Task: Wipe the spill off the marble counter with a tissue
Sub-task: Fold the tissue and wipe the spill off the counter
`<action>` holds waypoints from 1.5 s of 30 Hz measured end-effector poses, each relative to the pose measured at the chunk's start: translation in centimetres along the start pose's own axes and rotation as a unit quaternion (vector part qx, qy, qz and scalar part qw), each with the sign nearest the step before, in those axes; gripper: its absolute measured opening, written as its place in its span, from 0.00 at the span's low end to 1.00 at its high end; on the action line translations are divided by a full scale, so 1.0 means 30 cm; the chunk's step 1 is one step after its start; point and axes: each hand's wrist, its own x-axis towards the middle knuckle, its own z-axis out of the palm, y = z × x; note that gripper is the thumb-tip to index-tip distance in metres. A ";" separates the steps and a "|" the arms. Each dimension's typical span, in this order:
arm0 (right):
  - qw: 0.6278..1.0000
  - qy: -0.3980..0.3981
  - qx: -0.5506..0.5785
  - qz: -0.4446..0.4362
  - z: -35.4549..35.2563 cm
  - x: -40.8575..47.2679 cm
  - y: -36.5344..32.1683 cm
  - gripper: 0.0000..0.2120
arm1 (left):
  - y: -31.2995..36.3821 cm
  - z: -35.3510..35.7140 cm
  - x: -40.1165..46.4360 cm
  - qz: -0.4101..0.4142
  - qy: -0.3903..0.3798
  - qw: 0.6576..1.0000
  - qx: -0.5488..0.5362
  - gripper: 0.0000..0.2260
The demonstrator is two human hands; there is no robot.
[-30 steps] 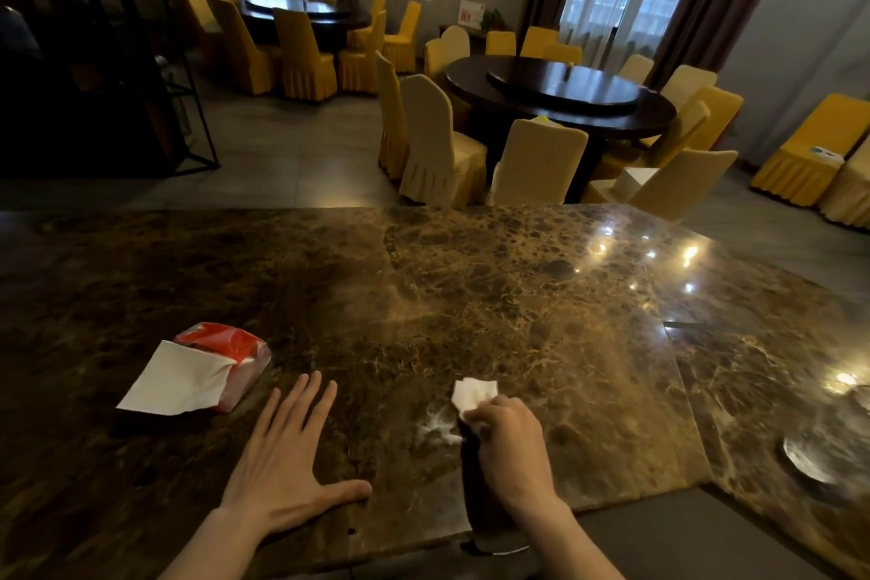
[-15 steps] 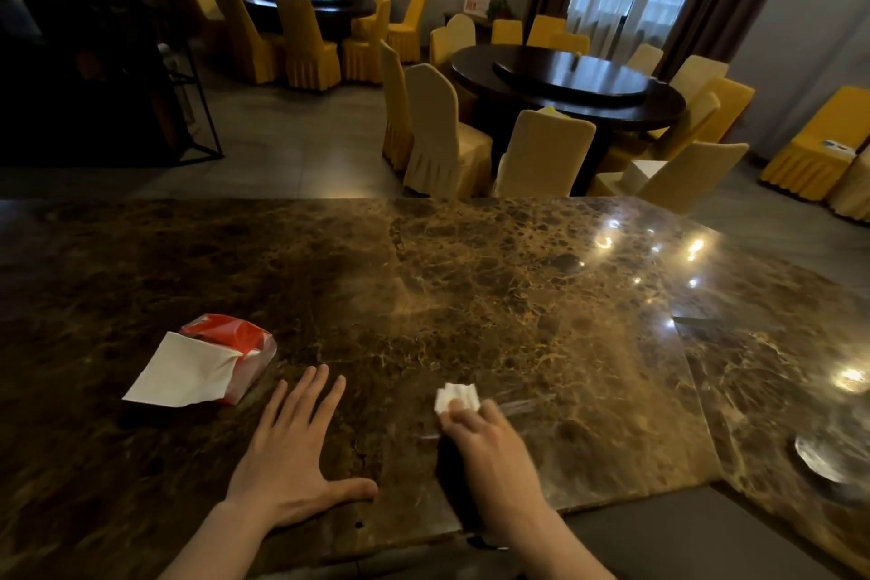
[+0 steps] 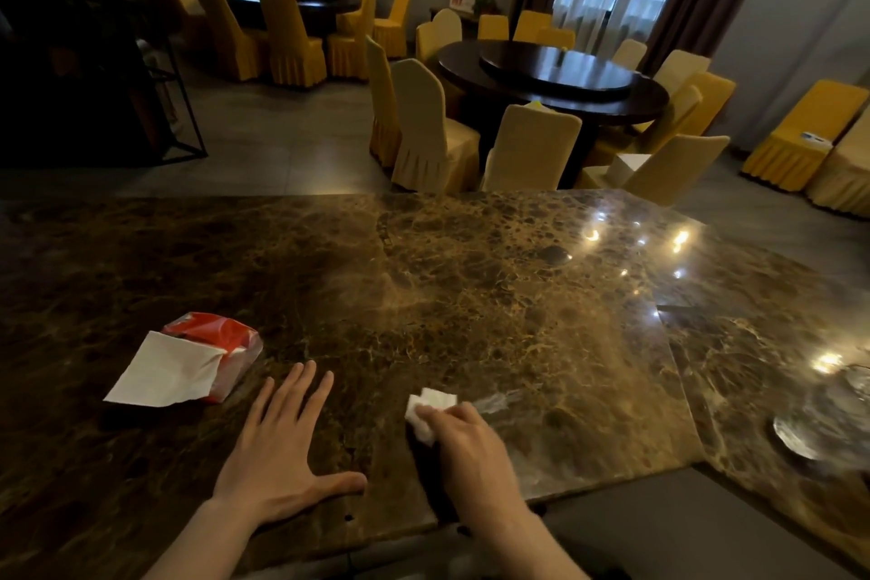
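A dark brown marble counter (image 3: 471, 278) fills the lower half of the view. My right hand (image 3: 463, 443) presses a crumpled white tissue (image 3: 430, 407) flat on the counter near its front edge; the tissue sticks out past my fingertips. A thin wet streak (image 3: 494, 401) glistens just right of the tissue. My left hand (image 3: 277, 452) lies flat on the marble with fingers spread, holding nothing, a little left of the tissue.
A red tissue pack (image 3: 214, 344) with a white sheet (image 3: 167, 370) pulled out lies at the left. A glass dish (image 3: 809, 433) sits at the counter's right end. Beyond the counter stand round dark tables and yellow-covered chairs (image 3: 423, 127).
My right hand has slid the tissue to the left across the wet patch, leaving a thin streak on its right. The left hand has stayed flat in place.
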 end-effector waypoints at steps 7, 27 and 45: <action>0.976 0.085 -0.031 0.199 -0.135 0.029 0.279 0.06 | 0.003 -0.007 -0.002 0.005 -0.001 1.000 -0.009 0.63; 0.955 0.142 0.014 0.259 -0.136 0.070 0.229 0.03 | -0.001 -0.005 0.000 0.007 0.009 1.000 -0.008 0.62; 1.000 0.002 -0.016 -0.002 0.068 0.006 -0.084 0.12 | -0.002 -0.014 -0.005 0.008 -0.016 1.000 -0.010 0.64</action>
